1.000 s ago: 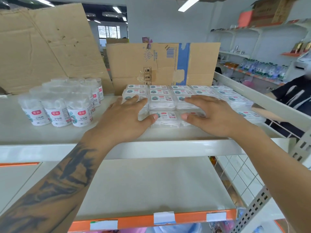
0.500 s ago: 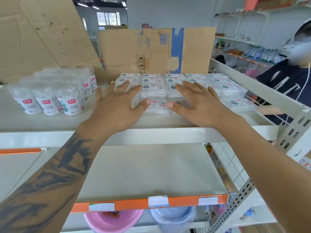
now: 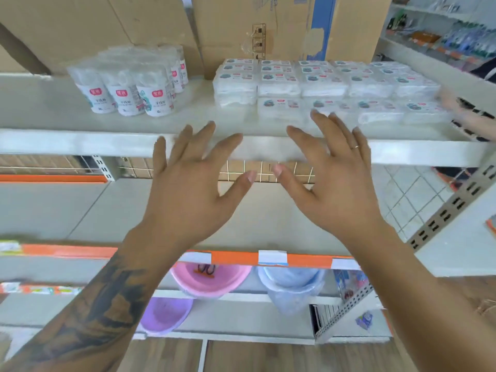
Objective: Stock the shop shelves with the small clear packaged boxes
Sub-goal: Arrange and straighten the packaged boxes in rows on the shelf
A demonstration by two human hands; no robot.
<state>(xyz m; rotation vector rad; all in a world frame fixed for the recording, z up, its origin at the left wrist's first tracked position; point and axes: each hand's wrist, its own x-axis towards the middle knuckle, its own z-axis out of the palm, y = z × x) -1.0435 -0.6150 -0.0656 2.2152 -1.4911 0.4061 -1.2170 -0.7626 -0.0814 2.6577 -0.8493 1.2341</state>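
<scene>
On the top shelf, toward one o'clock: small clear packaged boxes packed edge to edge in stacked rows, labels up, so the block reads tidy from the aisle. At eleven o'clock, apart from the block, a cluster of clear tubs standing upright, a different product kept to its own patch. At twelve, cardboard propped behind, likely a backstop. Lower, near centre: left hand and right hand in front of the shelf lip, fingers straight and spread, thumbs nearly meeting, gripping nothing, touching no box. Probably freed to fetch more. At five o'clock, plastic basins below.
</scene>
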